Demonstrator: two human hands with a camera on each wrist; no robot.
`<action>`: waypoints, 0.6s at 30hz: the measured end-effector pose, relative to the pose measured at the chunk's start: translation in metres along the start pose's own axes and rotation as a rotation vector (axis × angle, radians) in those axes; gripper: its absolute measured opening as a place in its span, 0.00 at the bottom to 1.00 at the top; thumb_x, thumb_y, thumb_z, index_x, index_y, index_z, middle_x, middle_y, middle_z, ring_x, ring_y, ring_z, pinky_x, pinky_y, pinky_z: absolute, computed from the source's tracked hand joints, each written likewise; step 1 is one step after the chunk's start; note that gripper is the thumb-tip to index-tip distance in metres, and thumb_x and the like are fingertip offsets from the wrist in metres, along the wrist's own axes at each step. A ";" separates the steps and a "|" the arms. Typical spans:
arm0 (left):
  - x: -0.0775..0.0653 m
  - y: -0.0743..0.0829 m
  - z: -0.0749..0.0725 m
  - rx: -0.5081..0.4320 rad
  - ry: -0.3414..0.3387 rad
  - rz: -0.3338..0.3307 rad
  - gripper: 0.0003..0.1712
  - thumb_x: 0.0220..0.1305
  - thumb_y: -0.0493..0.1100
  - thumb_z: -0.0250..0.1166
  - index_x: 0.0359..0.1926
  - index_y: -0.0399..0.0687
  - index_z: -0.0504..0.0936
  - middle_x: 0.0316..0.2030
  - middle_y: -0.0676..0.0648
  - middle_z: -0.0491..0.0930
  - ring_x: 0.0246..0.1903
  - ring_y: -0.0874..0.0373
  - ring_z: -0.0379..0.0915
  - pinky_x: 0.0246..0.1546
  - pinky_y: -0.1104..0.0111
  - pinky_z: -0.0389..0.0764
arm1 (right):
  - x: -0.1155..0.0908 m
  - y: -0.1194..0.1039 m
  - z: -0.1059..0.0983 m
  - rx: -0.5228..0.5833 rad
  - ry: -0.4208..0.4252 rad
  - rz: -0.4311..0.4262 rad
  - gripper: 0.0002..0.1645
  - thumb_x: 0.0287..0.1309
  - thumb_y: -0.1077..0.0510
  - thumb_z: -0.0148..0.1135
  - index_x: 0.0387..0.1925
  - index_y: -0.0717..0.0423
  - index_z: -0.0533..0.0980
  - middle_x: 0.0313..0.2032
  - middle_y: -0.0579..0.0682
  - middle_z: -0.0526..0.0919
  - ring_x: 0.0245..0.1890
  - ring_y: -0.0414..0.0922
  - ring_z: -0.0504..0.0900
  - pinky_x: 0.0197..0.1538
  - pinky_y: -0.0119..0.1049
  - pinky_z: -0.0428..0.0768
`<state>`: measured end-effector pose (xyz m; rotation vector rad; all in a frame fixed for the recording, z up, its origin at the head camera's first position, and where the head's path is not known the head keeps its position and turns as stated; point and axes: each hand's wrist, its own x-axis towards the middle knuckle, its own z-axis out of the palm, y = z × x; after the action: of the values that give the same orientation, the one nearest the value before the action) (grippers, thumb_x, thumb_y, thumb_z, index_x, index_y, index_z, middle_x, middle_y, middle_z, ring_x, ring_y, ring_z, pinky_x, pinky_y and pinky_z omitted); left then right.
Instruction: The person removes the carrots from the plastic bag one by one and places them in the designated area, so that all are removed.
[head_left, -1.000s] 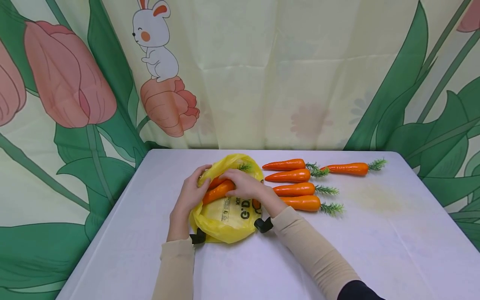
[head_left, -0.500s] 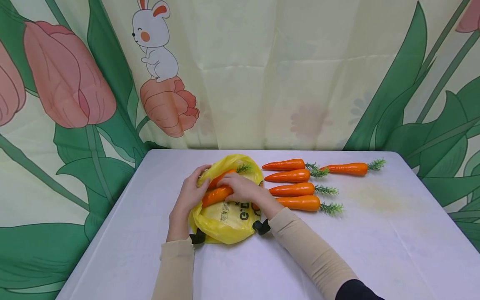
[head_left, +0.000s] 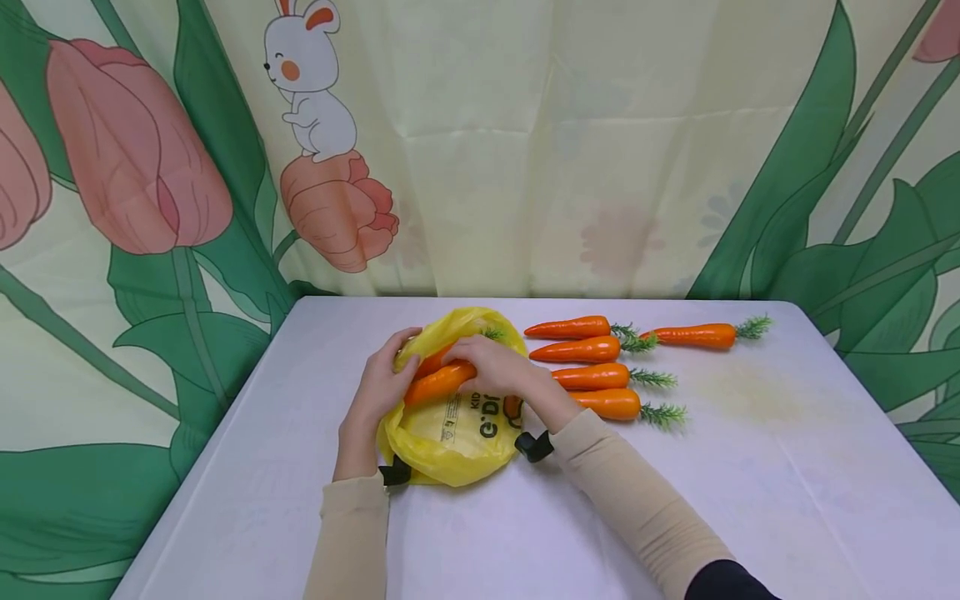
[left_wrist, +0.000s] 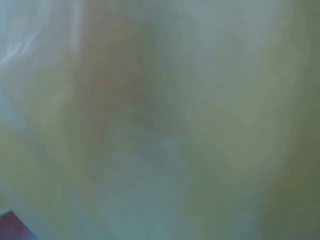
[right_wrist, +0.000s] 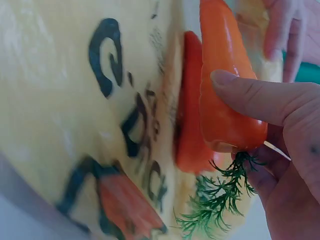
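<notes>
An open yellow plastic bag (head_left: 457, 467) with dark print lies on the table. My left hand (head_left: 381, 385) grips the bag's left rim, thumb on the inner side. My right hand (head_left: 495, 367) holds an orange carrot (head_left: 441, 383) by its thick leafy end over the bag's mouth, its tip toward my left hand. In the right wrist view, thumb and fingers pinch this carrot (right_wrist: 225, 110) near its feathery green top. Behind it a second carrot (right_wrist: 191, 120) lies in the bag. Blurred yellowish plastic (left_wrist: 225, 120) fills the left wrist view.
Several carrots lie right of the bag, leafy ends to the right, among them a front carrot (head_left: 611, 404) and a back carrot (head_left: 567, 327). Farther right lies another carrot (head_left: 697, 335). A printed curtain (head_left: 480, 167) hangs behind the white table (head_left: 750, 500).
My right hand dipped slightly left and down with the carrot, then came back up and to the right. My left hand stays on the bag's rim.
</notes>
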<state>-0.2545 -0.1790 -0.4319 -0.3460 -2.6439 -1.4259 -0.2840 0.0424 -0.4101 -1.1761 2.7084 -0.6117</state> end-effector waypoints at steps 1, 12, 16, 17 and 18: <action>0.000 0.000 0.000 -0.001 -0.001 -0.003 0.25 0.75 0.41 0.58 0.70 0.51 0.71 0.63 0.42 0.74 0.55 0.45 0.73 0.58 0.50 0.74 | -0.001 0.000 -0.003 -0.002 0.003 -0.001 0.25 0.62 0.57 0.72 0.60 0.54 0.78 0.59 0.49 0.79 0.64 0.48 0.71 0.68 0.42 0.66; 0.001 -0.001 0.001 -0.010 0.007 -0.011 0.24 0.75 0.40 0.58 0.69 0.52 0.71 0.62 0.42 0.76 0.54 0.46 0.74 0.57 0.51 0.75 | -0.023 0.001 -0.031 -0.039 0.072 0.011 0.25 0.58 0.60 0.74 0.57 0.53 0.80 0.58 0.48 0.79 0.62 0.47 0.72 0.66 0.43 0.68; 0.001 0.000 0.002 -0.011 0.007 -0.001 0.24 0.75 0.39 0.58 0.69 0.51 0.71 0.62 0.42 0.75 0.55 0.45 0.74 0.57 0.51 0.76 | -0.034 0.005 -0.039 -0.033 0.103 0.008 0.25 0.57 0.61 0.74 0.57 0.53 0.80 0.58 0.49 0.79 0.62 0.49 0.72 0.66 0.44 0.68; 0.001 0.000 0.002 -0.009 0.006 0.000 0.24 0.75 0.40 0.58 0.70 0.51 0.71 0.62 0.41 0.75 0.56 0.45 0.74 0.57 0.50 0.75 | -0.036 0.006 -0.041 -0.031 0.109 0.012 0.26 0.57 0.60 0.74 0.58 0.53 0.80 0.58 0.49 0.79 0.62 0.49 0.71 0.66 0.44 0.68; 0.001 0.000 0.002 -0.007 0.006 0.002 0.24 0.75 0.39 0.58 0.70 0.50 0.71 0.62 0.41 0.75 0.56 0.45 0.74 0.57 0.50 0.75 | -0.039 0.007 -0.042 -0.027 0.114 0.018 0.26 0.57 0.60 0.74 0.58 0.54 0.80 0.59 0.49 0.79 0.63 0.50 0.71 0.66 0.45 0.68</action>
<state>-0.2557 -0.1776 -0.4326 -0.3446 -2.6331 -1.4341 -0.2730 0.0880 -0.3767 -1.1561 2.8264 -0.6608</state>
